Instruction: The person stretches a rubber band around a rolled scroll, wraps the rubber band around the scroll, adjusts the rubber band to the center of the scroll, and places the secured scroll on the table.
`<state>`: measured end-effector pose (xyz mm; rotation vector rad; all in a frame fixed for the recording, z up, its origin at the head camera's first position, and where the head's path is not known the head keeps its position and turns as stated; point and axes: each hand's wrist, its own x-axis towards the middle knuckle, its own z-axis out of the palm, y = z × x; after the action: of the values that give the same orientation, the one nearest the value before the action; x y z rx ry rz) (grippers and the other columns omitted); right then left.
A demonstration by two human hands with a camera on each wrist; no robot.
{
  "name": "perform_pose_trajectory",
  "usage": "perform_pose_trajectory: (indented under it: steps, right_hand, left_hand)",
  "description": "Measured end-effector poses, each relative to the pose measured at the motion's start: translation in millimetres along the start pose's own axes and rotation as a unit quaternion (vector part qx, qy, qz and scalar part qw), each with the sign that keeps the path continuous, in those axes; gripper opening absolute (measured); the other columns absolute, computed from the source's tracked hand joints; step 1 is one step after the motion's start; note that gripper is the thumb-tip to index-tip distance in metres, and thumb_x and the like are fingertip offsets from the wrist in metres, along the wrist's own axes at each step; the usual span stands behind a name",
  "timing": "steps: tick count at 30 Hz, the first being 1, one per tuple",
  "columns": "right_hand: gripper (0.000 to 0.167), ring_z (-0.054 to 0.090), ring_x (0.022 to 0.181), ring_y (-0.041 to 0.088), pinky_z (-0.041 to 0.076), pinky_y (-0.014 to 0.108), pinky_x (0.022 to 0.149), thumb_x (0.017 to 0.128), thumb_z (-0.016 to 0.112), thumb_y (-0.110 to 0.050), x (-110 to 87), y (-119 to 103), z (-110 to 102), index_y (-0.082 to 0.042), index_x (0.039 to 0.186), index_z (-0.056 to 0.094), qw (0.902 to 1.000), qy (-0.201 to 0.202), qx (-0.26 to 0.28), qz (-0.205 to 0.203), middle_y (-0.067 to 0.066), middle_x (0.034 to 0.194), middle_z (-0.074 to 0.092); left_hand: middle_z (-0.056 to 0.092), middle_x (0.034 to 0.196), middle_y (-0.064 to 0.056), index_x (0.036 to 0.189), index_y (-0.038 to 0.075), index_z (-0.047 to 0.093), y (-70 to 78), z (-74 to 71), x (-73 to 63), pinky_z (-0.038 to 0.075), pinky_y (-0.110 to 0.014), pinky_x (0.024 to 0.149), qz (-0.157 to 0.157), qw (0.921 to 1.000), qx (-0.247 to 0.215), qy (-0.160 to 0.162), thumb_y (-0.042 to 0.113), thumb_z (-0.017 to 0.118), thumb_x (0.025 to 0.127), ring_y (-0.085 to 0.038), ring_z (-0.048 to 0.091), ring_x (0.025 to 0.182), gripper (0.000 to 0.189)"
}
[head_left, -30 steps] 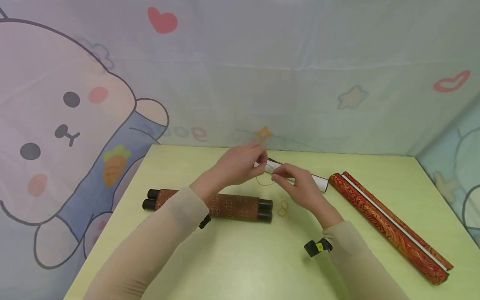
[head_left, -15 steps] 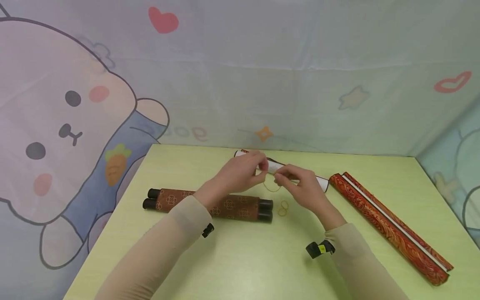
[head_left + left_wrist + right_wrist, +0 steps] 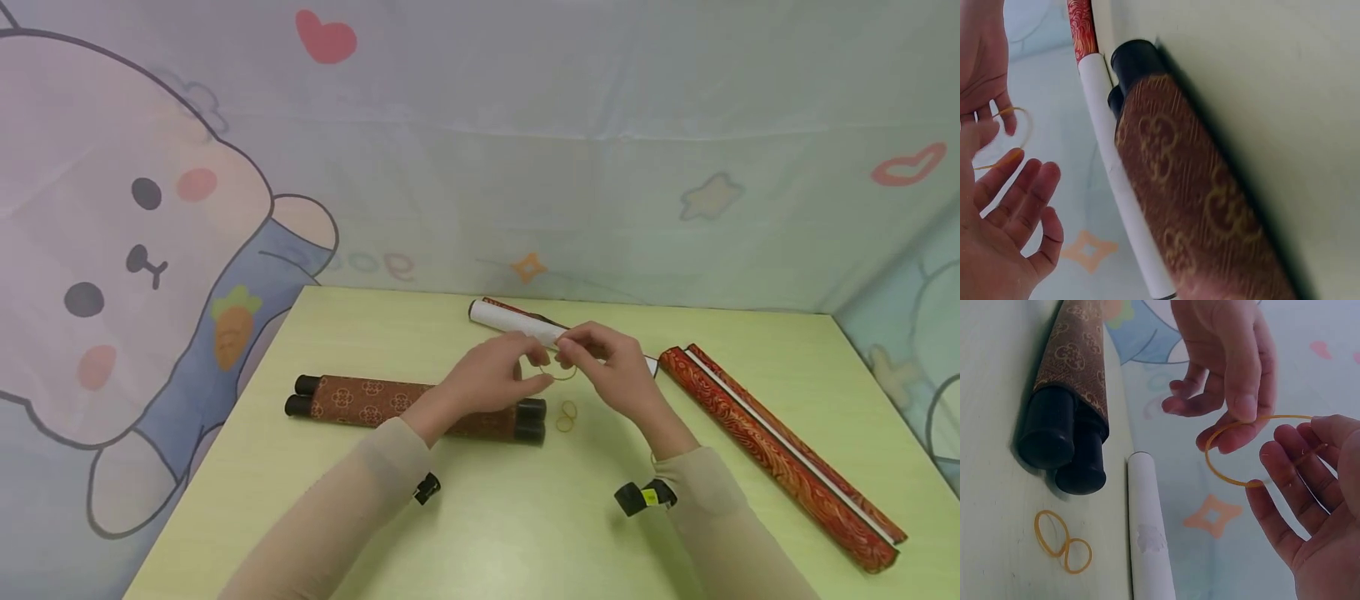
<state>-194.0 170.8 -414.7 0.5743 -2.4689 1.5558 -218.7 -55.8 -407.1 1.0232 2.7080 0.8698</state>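
Note:
Both hands hold one yellow rubber band [image 3: 1225, 480], stretched into a loop between them above the table. My left hand [image 3: 495, 373] pinches one side of it between thumb and fingers. On the other side, my right hand [image 3: 617, 368] grips the band with thumb and fingertips, as the right wrist view shows. Below lies a looped figure-eight of rubber band [image 3: 1065, 545] on the table. Beside it is a brown patterned scroll [image 3: 360, 400] with black end knobs, rolled from both ends and partly hidden by my left hand.
A white-backed roll [image 3: 510, 320] with a red edge lies behind the hands. At the right, a red and gold scroll [image 3: 772, 450] with a white strip lies diagonally. A printed cloth [image 3: 480, 167] hangs behind the table [image 3: 480, 525].
Both hands have moved a little nearer and to the right with the rubber band, uncovering more of the white roll. The left hand's fingers have spread. The scrolls stay put.

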Motion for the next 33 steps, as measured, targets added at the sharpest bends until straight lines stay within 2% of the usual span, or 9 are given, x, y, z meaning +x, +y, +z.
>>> perform_pose_trajectory:
  steps: [6, 9, 12, 17, 23, 26, 28, 30, 33]
  right_hand:
    - [0.02, 0.074, 0.087, 0.013, 0.061, 0.03, 0.086, 0.11, 0.063, -0.015, -0.3, -1, 2, 0.002, 0.112, 0.072, 0.9964, -0.003, 0.082, 0.022, 0.01, 0.095, 0.076]
    - [0.023, 0.074, 0.086, 0.013, 0.062, 0.029, 0.087, 0.11, 0.062, -0.014, -0.7, 1, 4, 0.007, 0.114, 0.069, 0.9913, 0.003, 0.128, 0.032, 0.006, 0.094, 0.075]
    - [0.023, 0.074, 0.085, 0.013, 0.063, 0.029, 0.087, 0.111, 0.06, -0.014, -1.6, 4, 4, 0.007, 0.113, 0.066, 0.9841, 0.015, 0.171, 0.043, 0.001, 0.091, 0.074]
    - [0.017, 0.073, 0.082, 0.016, 0.062, 0.032, 0.089, 0.113, 0.056, -0.018, -3.1, 7, 7, -0.005, 0.107, 0.065, 0.9655, 0.018, 0.252, 0.063, 0.0, 0.09, 0.072]
    - [0.02, 0.072, 0.081, 0.017, 0.062, 0.034, 0.091, 0.115, 0.05, -0.019, -3.2, 6, 10, -0.012, 0.101, 0.063, 0.9491, 0.02, 0.302, 0.086, 0.001, 0.089, 0.07]
    - [0.022, 0.073, 0.083, 0.016, 0.062, 0.033, 0.09, 0.115, 0.049, -0.02, -2.7, 5, 12, -0.013, 0.102, 0.065, 0.931, 0.02, 0.355, 0.082, 0.0, 0.092, 0.073]
    - [0.024, 0.074, 0.086, 0.015, 0.062, 0.032, 0.09, 0.116, 0.048, -0.02, -2.4, 5, 13, -0.014, 0.107, 0.069, 0.9165, 0.014, 0.394, 0.069, 0.0, 0.097, 0.077]
    - [0.026, 0.076, 0.092, 0.015, 0.061, 0.032, 0.092, 0.116, 0.048, -0.02, -1.8, 4, 13, -0.011, 0.12, 0.072, 0.9071, 0.007, 0.418, 0.052, 0.0, 0.106, 0.079]
    - [0.034, 0.076, 0.11, 0.017, 0.059, 0.035, 0.101, 0.116, 0.048, -0.02, 0.3, 4, 14, -0.007, 0.143, 0.065, 0.9095, 0.003, 0.415, 0.03, 0.002, 0.126, 0.077]
  left_hand:
    - [0.072, 0.11, 0.003, 0.11, 0.016, 0.073, -2.8, 8.6, 1.0, 0.056, -0.032, 0.081, 0.008, 0.9994, -0.022, 0.025, 0.025, 0.066, 0.107, -0.013, 0.067, 0.087, 0.012]
    - [0.073, 0.107, 0.002, 0.106, 0.016, 0.073, -3.2, 9.8, 0.8, 0.057, -0.033, 0.082, 0.007, 0.9989, -0.03, 0.034, 0.022, 0.066, 0.107, -0.015, 0.069, 0.087, 0.01]
    - [0.073, 0.106, 0.002, 0.105, 0.015, 0.073, -4.0, 10.8, 0.9, 0.057, -0.032, 0.082, 0.002, 0.9981, -0.044, 0.043, 0.02, 0.066, 0.106, -0.015, 0.07, 0.088, 0.009]
    - [0.075, 0.106, 0.001, 0.105, 0.016, 0.074, -5.7, 11.1, 0.7, 0.056, -0.032, 0.08, -0.021, 0.9953, -0.069, 0.064, 0.019, 0.066, 0.106, -0.015, 0.068, 0.089, 0.009]
    - [0.075, 0.104, 0.001, 0.103, 0.018, 0.075, -9.2, 12.1, 1.5, 0.055, -0.032, 0.08, -0.042, 0.9922, -0.092, 0.073, 0.021, 0.066, 0.106, -0.013, 0.066, 0.086, 0.01]
    - [0.075, 0.104, 0.001, 0.102, 0.017, 0.075, -9.3, 12.6, 2.4, 0.055, -0.031, 0.077, -0.047, 0.9908, -0.108, 0.067, 0.02, 0.066, 0.106, -0.013, 0.065, 0.082, 0.01]
    - [0.075, 0.103, 0.0, 0.103, 0.016, 0.075, -8.4, 13.2, 3.2, 0.055, -0.029, 0.073, -0.048, 0.9896, -0.122, 0.059, 0.02, 0.066, 0.106, -0.014, 0.066, 0.079, 0.011]
    - [0.075, 0.103, -0.001, 0.103, 0.014, 0.075, -6.8, 14.1, 3.9, 0.055, -0.028, 0.07, -0.048, 0.9877, -0.141, 0.048, 0.02, 0.066, 0.106, -0.018, 0.069, 0.078, 0.012]
    - [0.075, 0.104, -0.004, 0.105, 0.011, 0.075, -2.7, 14.7, 4.3, 0.057, -0.028, 0.067, -0.05, 0.9838, -0.169, 0.034, 0.021, 0.065, 0.107, -0.027, 0.074, 0.08, 0.014]
